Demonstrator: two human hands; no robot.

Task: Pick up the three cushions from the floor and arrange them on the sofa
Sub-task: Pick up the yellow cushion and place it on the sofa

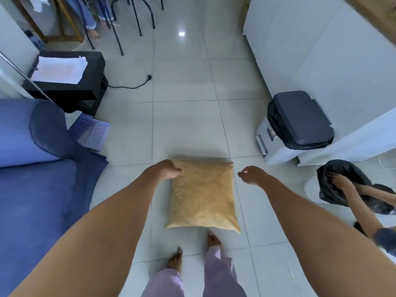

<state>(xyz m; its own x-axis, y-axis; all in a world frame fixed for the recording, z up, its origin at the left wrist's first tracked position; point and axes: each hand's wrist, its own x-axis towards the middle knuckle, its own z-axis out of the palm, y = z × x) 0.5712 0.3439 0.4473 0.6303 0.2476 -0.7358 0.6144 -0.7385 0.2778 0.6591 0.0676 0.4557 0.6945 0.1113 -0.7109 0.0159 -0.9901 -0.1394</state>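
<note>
Blue sofa (36, 189) is cut off at the left frame edge. Left hand (168, 169) is curled at the upper-left corner of the tan cushion (203, 194), fingers hidden, grip not confirmable. Cushion lies flat on the tiled floor (182, 125), open tile beyond it. Right hand (249, 174) is loosely curled, just beside the cushion's upper-right corner, not touching. Bin (297, 125) is seen far right.
</note>
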